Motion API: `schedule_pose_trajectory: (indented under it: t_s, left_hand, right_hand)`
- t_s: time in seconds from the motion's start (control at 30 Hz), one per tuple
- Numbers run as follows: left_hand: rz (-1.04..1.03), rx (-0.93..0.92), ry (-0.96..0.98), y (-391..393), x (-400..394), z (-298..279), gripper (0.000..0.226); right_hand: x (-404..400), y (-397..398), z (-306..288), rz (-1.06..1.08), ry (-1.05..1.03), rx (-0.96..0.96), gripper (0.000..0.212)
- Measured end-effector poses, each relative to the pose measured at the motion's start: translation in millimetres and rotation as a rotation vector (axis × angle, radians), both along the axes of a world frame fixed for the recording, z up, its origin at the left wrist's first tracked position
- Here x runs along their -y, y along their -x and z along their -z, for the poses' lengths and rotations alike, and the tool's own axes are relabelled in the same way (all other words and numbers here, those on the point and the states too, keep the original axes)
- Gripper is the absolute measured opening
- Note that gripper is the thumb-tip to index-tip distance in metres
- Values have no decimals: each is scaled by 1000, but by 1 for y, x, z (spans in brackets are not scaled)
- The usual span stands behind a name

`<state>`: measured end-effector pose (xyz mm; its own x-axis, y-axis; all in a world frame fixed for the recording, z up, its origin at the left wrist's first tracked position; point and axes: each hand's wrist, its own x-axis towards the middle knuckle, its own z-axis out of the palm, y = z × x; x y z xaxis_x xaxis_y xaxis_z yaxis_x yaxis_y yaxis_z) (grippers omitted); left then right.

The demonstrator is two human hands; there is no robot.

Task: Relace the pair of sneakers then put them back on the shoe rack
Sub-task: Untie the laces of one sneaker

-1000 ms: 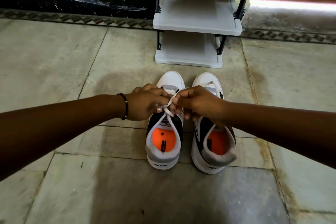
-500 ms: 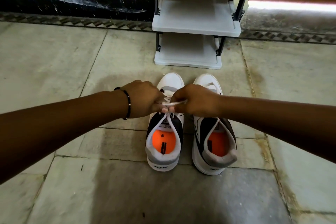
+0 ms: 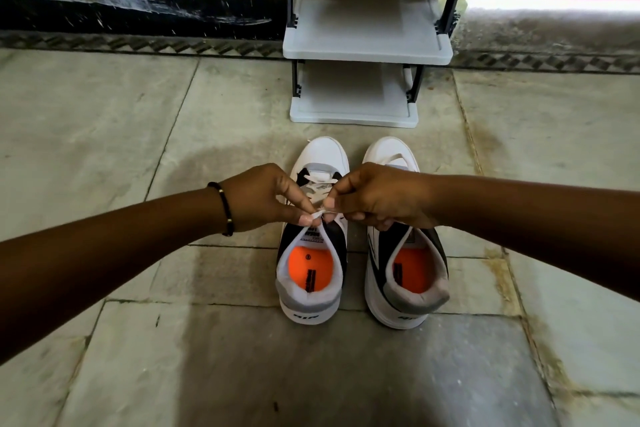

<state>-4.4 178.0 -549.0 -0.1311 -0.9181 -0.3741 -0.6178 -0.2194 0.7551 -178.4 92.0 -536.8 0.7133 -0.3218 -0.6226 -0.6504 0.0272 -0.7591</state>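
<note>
While both sneakers sit side by side on the floor tiles (image 3: 138,135), left hand (image 3: 263,199) and right hand (image 3: 377,198) pinch the left sneaker's (image 3: 313,253) white lace (image 3: 320,215) together.

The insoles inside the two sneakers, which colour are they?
Bright orange insoles, with small black markings, seen in the head view.

Looks like a home entryway or hallway. Worn, stained stone floor tiles (image 3: 104,135) with a patterned border strip (image 3: 138,43) along a dark skirting at the wall. Small grey plastic shoe rack (image 3: 367,45) standing against that wall, with a pair of sneakers (image 3: 313,302) set on the floor just before it.
</note>
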Motion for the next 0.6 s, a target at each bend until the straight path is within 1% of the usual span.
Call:
schedule_pose_trajectory:
  t_s: [0.07, 0.2, 0.33, 0.4, 0.47, 0.53, 0.6]
  left_hand:
    - [-51, 35, 41, 5, 0, 0, 11]
    - [-43, 155, 120, 15, -2, -2, 10]
    - [-72, 264, 237, 23, -6, 10, 29]
    - [-55, 287, 262, 24, -7, 15, 21]
    - [-42, 272, 286, 25, -8, 17, 10]
    - [-95, 195, 299, 27, -10, 18, 18]
    - [-205, 134, 313, 27, -13, 17, 30]
  right_hand:
    - [0, 0, 0, 7, 11, 7, 13]
    - [-4, -3, -2, 10, 95, 3, 14]
    - [-7, -6, -2, -28, 235, 45, 12]
    - [-9, -7, 0, -62, 295, 73, 12]
    - [-10, -6, 1, -30, 278, 92, 11]
    - [-9, -4, 3, 13, 281, 102, 10]
    - [-6, -2, 5, 50, 321, 106, 10]
